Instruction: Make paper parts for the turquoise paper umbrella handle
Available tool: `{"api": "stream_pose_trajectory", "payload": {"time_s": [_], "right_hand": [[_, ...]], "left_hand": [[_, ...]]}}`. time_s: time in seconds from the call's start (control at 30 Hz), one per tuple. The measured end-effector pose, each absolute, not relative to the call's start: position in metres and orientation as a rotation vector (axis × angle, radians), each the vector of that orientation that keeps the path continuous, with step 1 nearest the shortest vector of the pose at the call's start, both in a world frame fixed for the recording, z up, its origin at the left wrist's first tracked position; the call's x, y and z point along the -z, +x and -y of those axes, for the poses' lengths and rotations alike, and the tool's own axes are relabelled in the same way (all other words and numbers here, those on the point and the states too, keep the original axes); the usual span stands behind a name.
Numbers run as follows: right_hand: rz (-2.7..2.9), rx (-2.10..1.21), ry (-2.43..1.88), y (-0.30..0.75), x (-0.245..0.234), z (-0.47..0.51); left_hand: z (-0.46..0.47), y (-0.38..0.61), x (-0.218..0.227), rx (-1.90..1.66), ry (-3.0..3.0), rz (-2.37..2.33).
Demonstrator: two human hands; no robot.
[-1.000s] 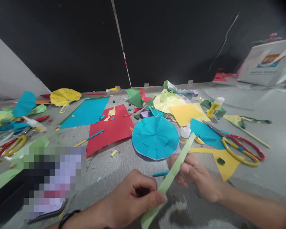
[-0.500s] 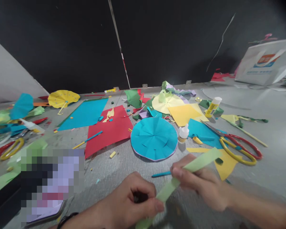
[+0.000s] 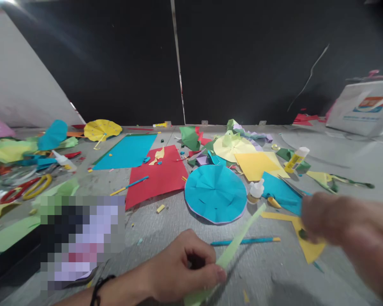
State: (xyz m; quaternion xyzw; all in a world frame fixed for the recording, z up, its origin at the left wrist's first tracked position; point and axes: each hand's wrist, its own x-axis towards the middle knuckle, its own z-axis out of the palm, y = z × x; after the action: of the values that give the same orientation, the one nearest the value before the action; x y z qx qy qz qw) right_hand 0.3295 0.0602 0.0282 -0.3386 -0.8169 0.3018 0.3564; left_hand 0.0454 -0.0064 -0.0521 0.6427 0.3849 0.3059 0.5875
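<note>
My left hand (image 3: 183, 265) is closed at the bottom centre, pinching a light green paper strip (image 3: 241, 236) between thumb and fingers. The strip's free end slants up and right. At the right, my right hand (image 3: 341, 238) is smeared by motion, over the spot where scissors lie; only their blades (image 3: 290, 185) show, and the handles are hidden. Beneath that hand lies a yellow paper piece (image 3: 309, 250). Behind the strip is a thin blue stick (image 3: 249, 241) with a yellow tip. Farther back lies a pleated blue paper disc (image 3: 215, 193), with a small glue bottle (image 3: 256, 190) beside it.
Red paper (image 3: 159, 178) and blue paper (image 3: 127, 151) lie left of the disc. A glue stick (image 3: 296, 160) stands at the right. A phone-like object (image 3: 79, 242), partly blurred out, and red-and-yellow scissors (image 3: 36, 187) are at the left. A dark wall (image 3: 242, 63) rises behind.
My right hand has let go of the green strip and moved right, over the scissors' handles. My left hand still holds the strip. The view has shifted slightly.
</note>
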Motion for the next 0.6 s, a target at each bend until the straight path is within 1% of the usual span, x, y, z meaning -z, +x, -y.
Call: {"api": "stream_pose_trajectory", "payload": {"time_s": [0.07,0.13,0.23,0.3,0.5,0.6], "right_hand": [[2.344,-0.627,-0.612,0.31,-0.022,-0.046],[2.525,-0.668,-0.565,0.289,-0.017,-0.038],[2.642,-0.845,-0.727,0.272,-0.016,-0.041],[2.679,-0.903,-0.839,0.271,-0.017,-0.046],[2.721,-0.941,-1.107,0.276,-0.026,-0.046],[2.725,-0.906,-1.155,0.281,-0.023,-0.044]], "left_hand": [[0.006,0.045,0.052,-0.687,1.532,-0.885],[0.005,0.045,0.053,-0.661,1.555,-0.876],[0.005,0.045,0.053,-0.623,1.561,-0.864],[0.005,0.045,0.054,-0.615,1.554,-0.874],[0.007,0.047,0.057,-0.585,1.583,-0.841],[0.008,0.047,0.057,-0.59,1.593,-0.812]]}}
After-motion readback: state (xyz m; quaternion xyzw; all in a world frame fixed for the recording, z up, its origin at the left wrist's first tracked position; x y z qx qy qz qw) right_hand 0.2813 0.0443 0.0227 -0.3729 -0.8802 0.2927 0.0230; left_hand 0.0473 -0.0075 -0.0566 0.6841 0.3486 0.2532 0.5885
